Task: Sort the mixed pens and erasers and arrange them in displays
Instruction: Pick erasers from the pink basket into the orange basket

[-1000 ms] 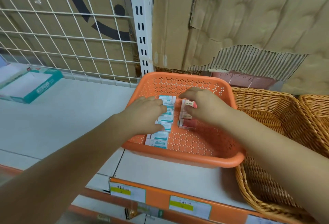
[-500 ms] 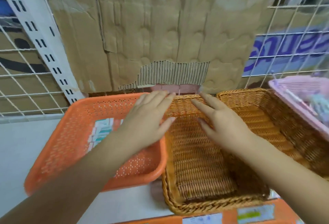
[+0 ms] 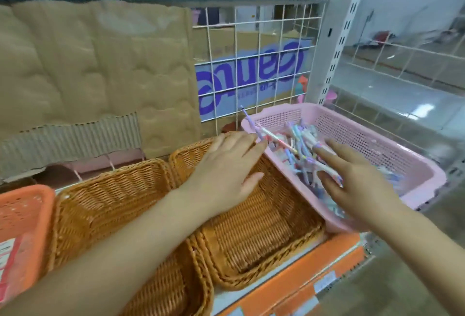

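**Both hands reach to the pink basket of pens**

We see the left hand (image 3: 226, 170) above the right-hand wicker basket (image 3: 251, 245). Its fingers are straight and a little spread, and it holds nothing. The fingertips come just beside the near corner of the pink basket (image 3: 352, 127); we cannot tell if they touch the rim.

The right hand (image 3: 357, 182) is over the inside of the pink basket. Its fingers are stretched and spread wide, with the thumb apart from them. Some pens lie in the gap between thumb and fingers, but the fingers are not curled around any of them.

The pens (image 3: 302, 139) are in a mixed heap in the left half of the pink basket, pointing in many directions. One purple pen (image 3: 247, 118) sticks out upward over the basket's corner. Small pieces lie among the pens, too blurred for us to name.

The pink basket leans on the right edge of the wicker basket. A second wicker basket (image 3: 105, 205) stands to the left, touching the first one, and an orange basket (image 3: 25, 205) is at the far left. Behind them stand a torn cardboard sheet (image 3: 88, 64) and a white wire grid (image 3: 251, 64).
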